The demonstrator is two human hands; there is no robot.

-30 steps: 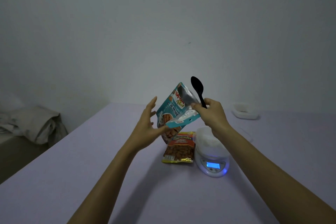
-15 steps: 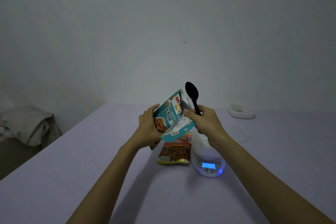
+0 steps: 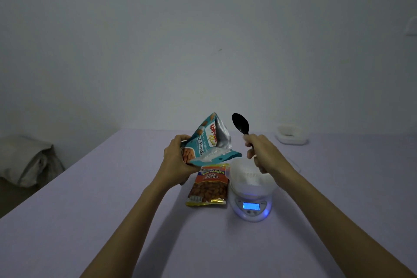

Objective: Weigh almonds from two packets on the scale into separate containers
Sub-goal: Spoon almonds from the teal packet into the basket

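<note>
The room is dim, and the digits on the lit blue display of the round white kitchen scale [image 3: 250, 204] cannot be read. The white ribbed plastic container [image 3: 249, 176] set on the scale is partly covered by the right hand [image 3: 261, 153]; its contents cannot be made out. Two packets are seen: a teal foil almond packet [image 3: 209, 142], gripped at its lower edge by the left hand [image 3: 177, 160] and held tilted above and left of the scale, and an orange-and-yellow almond packet [image 3: 208, 186] laid flat just left of the scale. One black plastic spoon [image 3: 241, 126] is clasped by the right hand, bowl upward. A second white container [image 3: 291, 135] is set well behind the scale, its inside unclear.
</note>
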